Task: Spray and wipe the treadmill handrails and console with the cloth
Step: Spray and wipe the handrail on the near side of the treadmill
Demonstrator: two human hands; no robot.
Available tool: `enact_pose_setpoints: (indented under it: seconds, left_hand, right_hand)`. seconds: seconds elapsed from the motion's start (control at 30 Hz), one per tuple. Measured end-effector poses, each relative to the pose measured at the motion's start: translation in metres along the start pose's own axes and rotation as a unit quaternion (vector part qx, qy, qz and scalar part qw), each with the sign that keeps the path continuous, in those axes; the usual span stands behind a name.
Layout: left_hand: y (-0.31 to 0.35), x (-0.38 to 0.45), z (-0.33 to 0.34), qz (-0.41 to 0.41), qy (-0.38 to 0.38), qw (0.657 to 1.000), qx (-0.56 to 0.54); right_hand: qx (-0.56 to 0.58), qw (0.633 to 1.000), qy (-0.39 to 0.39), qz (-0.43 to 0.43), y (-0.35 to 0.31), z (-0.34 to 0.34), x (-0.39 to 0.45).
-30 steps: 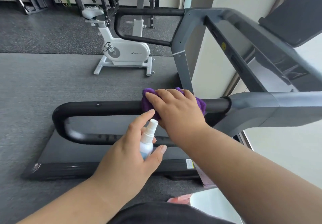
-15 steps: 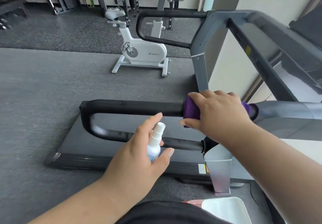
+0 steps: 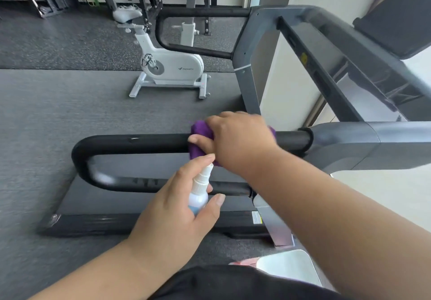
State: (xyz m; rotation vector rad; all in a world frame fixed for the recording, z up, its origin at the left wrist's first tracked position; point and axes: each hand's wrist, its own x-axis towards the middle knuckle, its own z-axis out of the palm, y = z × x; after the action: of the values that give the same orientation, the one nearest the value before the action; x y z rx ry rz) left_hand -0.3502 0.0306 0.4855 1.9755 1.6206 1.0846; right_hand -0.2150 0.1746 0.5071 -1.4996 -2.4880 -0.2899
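- Head view: my right hand [image 3: 235,141] curls around the purple cloth [image 3: 200,134], wrapping it over the near black handrail [image 3: 140,142] — close to where the rail meets the grey treadmill frame [image 3: 345,143].
- My left hand [image 3: 172,215] grips the small white spray bottle [image 3: 200,192] upright, index finger arched over its nozzle, just below the cloth.
- Farther off — a white exercise bike [image 3: 172,66] on the grey floor [image 3: 46,117].
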Motion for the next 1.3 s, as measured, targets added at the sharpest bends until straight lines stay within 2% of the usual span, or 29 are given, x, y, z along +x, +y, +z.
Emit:
enact_pose_setpoints:
  seconds: [0.17, 0.37, 0.57, 0.8, 1.0, 1.13, 1.3]
  left_hand:
    - [0.000, 0.001, 0.006, 0.005, -0.021, 1.000, -0.009]
    - [-0.011, -0.001, -0.003, 0.006, -0.017, 1.000, -0.012]
    - [-0.031, 0.000, -0.015, -0.020, 0.018, 1.000, -0.009]
    - [-0.049, 0.003, -0.037, -0.020, 0.026, 0.999, -0.031]
    - [-0.073, 0.005, -0.074, 0.031, 0.018, 0.999, -0.017]
    - [-0.097, 0.000, -0.107, 0.050, 0.027, 0.998, -0.009]
    - [-0.133, -0.010, -0.150, 0.115, 0.047, 0.992, 0.013]
  right_hand:
    - [-0.041, 0.996, 0.048, 0.069, 0.074, -0.008, -0.036]
    - [-0.082, 0.988, 0.092, 0.091, 0.057, 0.000, -0.033]
    - [-0.055, 0.994, 0.072, 0.059, -0.005, 0.006, -0.012]
    - [-0.020, 0.998, 0.050, 0.031, -0.069, 0.011, 0.012]
    - [-0.007, 0.999, 0.045, 0.024, -0.104, 0.017, 0.029]
    - [-0.006, 0.999, 0.038, 0.000, -0.148, 0.022, 0.051]
    - [-0.017, 0.999, 0.042, 0.005, -0.213, 0.025, 0.077]
